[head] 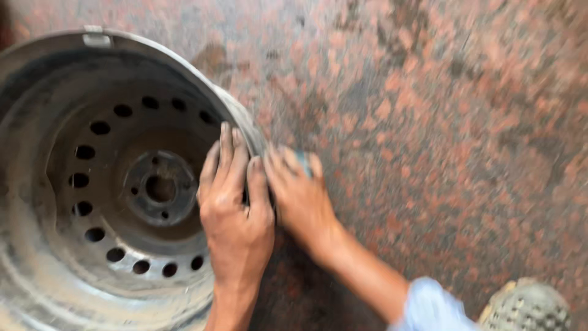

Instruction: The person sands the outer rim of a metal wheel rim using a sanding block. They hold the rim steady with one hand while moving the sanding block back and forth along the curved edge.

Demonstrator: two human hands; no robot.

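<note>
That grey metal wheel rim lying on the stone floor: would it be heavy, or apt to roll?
The wheel rim looks like thick steel, so probably heavy and stiff. Lying flat on the floor, it seems unlikely to roll. Its grimy surface may be slippery under the left hand and the right hand.

Single view, head-worn camera: it is looking steeply down from the person's own height, facing the reddish speckled stone floor (441,122) and sitting close over the work. It is framing the grimy grey steel wheel rim (92,184) cropped at the left and bottom edges, with the left hand (236,211) and right hand (300,199) entering from the bottom edge, slightly blurred. No second view is sharing the scene.
</note>
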